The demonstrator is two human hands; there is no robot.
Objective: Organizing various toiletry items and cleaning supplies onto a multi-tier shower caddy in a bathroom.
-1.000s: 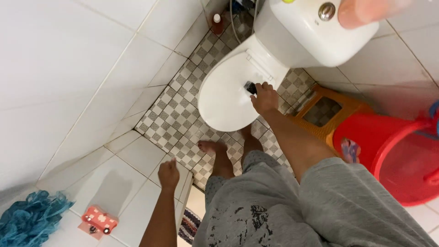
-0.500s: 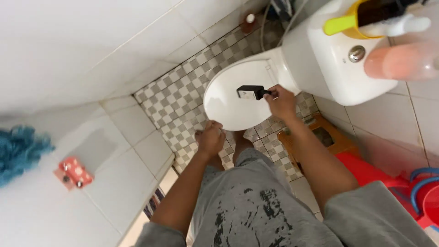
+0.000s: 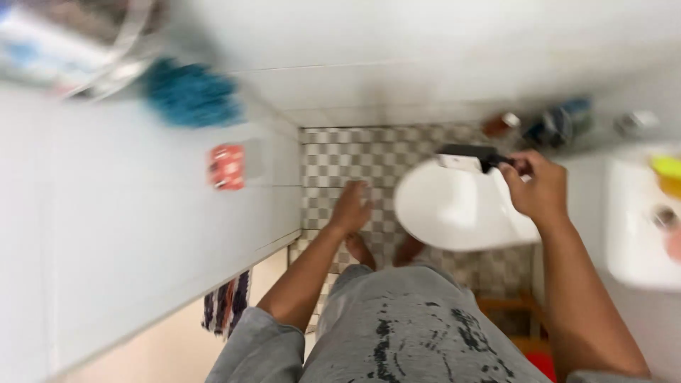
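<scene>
My right hand [image 3: 540, 187] grips the handle of a small black brush [image 3: 464, 157] and holds it in the air over the far edge of the closed white toilet lid [image 3: 454, 213]. My left hand [image 3: 351, 208] hangs free above the checkered floor [image 3: 340, 159], fingers loosely curled, holding nothing. My bare feet [image 3: 386, 250] stand in front of the toilet. The picture is blurred by head motion.
The white toilet tank [image 3: 642, 227] is at the right with a yellow item on top. On the white tiled wall at the left hang a blue mesh sponge [image 3: 190, 94] and a red hook [image 3: 227, 167]. Bottles [image 3: 546, 124] stand in the far corner. A striped mat [image 3: 225, 303] lies at the doorway.
The view has swung to the left. My right hand has lifted the brush higher, off the lid. My left hand has moved forward and opened a little.
</scene>
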